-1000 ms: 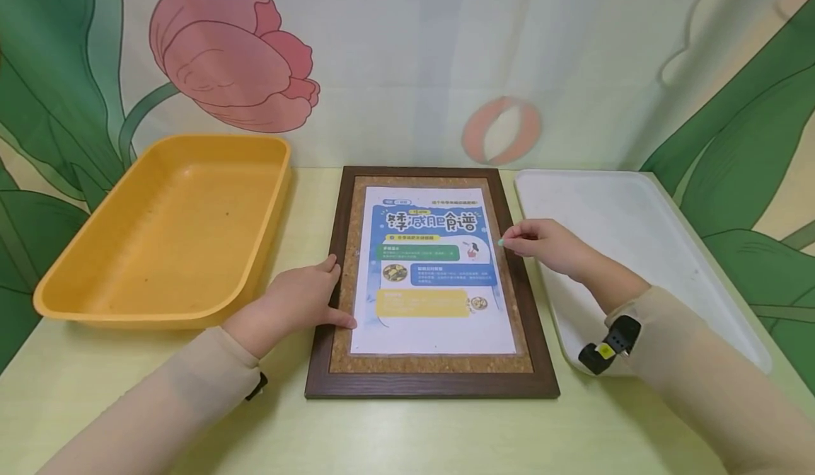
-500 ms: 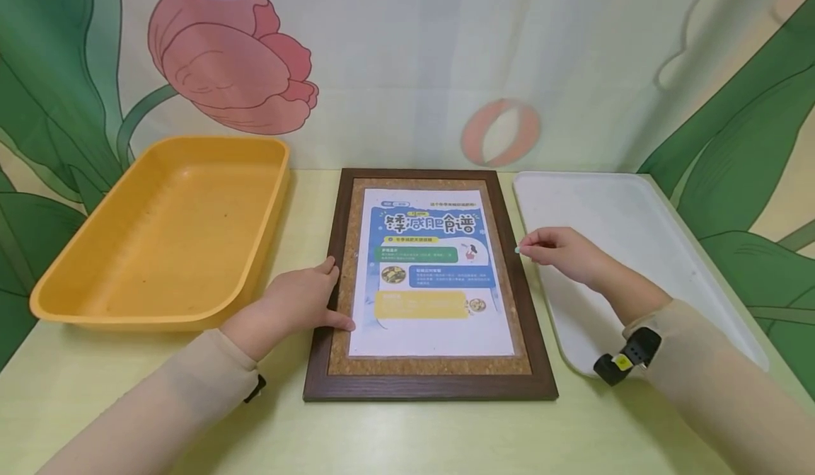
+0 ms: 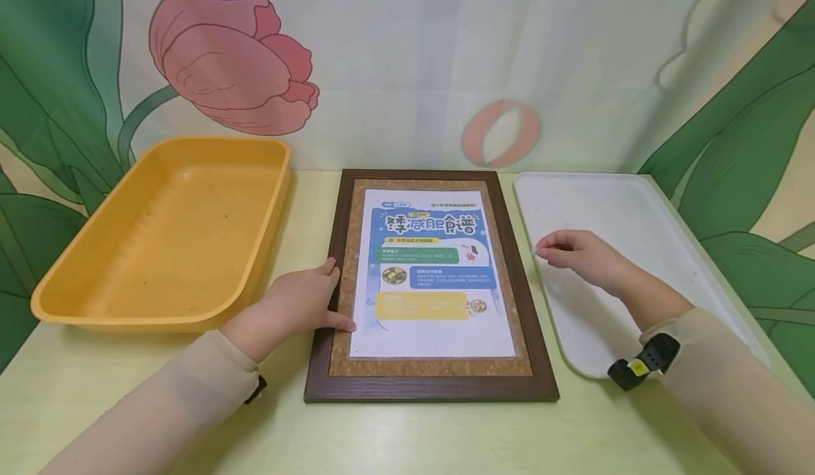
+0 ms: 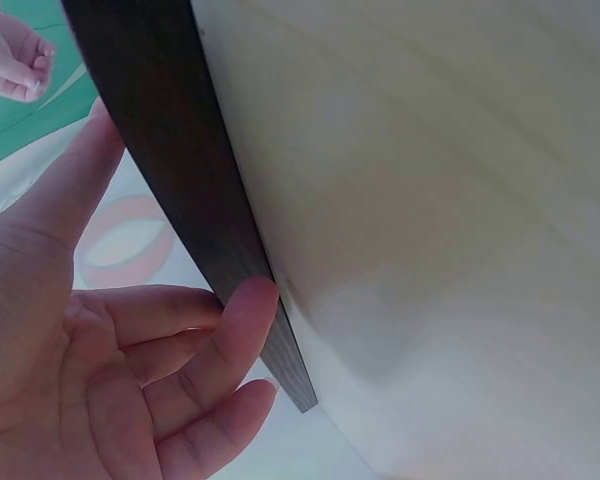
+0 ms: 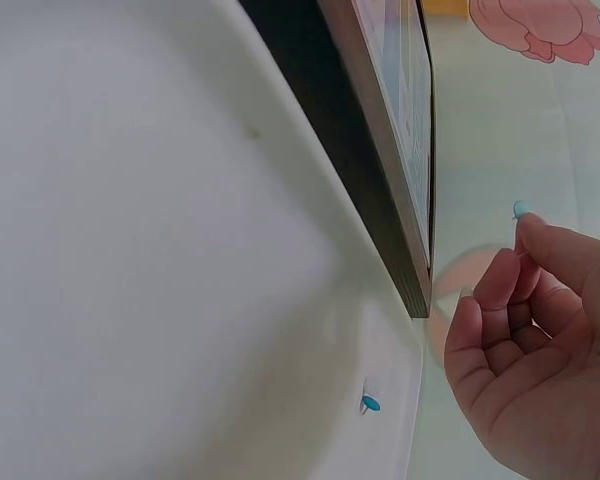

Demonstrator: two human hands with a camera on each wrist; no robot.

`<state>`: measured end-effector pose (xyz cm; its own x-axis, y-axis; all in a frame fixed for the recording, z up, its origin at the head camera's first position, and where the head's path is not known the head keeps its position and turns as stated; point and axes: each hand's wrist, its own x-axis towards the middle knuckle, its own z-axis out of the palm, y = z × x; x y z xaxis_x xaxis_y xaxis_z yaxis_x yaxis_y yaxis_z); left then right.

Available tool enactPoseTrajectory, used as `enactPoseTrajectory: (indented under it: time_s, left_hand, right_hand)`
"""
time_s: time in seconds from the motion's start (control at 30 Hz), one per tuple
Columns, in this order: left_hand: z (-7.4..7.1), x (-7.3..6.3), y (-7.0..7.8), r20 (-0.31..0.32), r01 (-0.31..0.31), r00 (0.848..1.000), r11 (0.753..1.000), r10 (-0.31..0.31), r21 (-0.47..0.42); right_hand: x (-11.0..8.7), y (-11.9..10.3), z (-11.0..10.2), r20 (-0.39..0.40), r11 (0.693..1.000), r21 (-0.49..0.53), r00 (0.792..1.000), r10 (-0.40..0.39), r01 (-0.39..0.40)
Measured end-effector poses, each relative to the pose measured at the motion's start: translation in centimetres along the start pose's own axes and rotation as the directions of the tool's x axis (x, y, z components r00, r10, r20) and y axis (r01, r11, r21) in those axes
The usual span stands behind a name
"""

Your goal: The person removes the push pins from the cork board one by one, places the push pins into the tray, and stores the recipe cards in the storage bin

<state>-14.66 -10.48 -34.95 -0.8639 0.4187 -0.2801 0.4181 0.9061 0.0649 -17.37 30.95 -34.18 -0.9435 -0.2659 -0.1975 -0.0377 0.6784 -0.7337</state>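
A cork board with a dark brown frame lies flat on the table, and a printed poster covers most of its cork. My left hand grips the board's left side, thumb over the frame at the poster's lower left corner. In the left wrist view, curled fingers touch the outer side of the frame. Between thumb and forefinger my right hand pinches a small turquoise thumbtack, above the white tray's left edge. Another turquoise thumbtack lies in the white tray.
A deep yellow tray stands at the left of the table. The white tray lies close along the board's right side. Behind everything hangs a printed backdrop with flowers and leaves.
My right hand has moved right with the thumbtack, from the poster's right edge, across the frame, to the white tray. The left hand and the board have stayed put.
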Motion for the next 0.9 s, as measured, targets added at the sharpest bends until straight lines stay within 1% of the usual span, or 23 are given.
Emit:
enactPoseTrajectory:
  time_s: [0.1, 0.33, 0.53, 0.77, 0.9]
  left_hand:
    - [0.0, 0.0, 0.0, 0.005, 0.007, 1.000, 1.000, -0.007, 0.002]
    - [0.1, 0.0, -0.1, -0.006, -0.004, 1.000, 1.000, 0.004, 0.004]
    - [0.2, 0.0, -0.1, -0.006, 0.000, 1.000, 1.000, 0.000, 0.006]
    - [0.2, 0.1, -0.2, -0.016, -0.009, 1.000, 1.000, 0.009, 0.008]
    - [0.2, 0.1, -0.2, -0.009, -0.003, 1.000, 1.000, 0.003, 0.006]
  right_hand:
    - [-0.2, 0.1, -0.2, 0.000, 1.000, -0.005, 1.000, 0.009, -0.009]
    - [-0.6, 0.5, -1.1, -0.010, 1.000, -0.017, 1.000, 0.010, -0.010]
    - [-0.7, 1.2, -2.0, -0.025, 0.999, -0.029, 0.999, 0.026, -0.026]
    - [-0.9, 2.4, -3.0, -0.031, 0.996, -0.041, 0.997, 0.075, -0.076]
    - [-0.8, 3.1, -3.4, -0.031, 0.992, -0.056, 0.994, 0.109, -0.110]
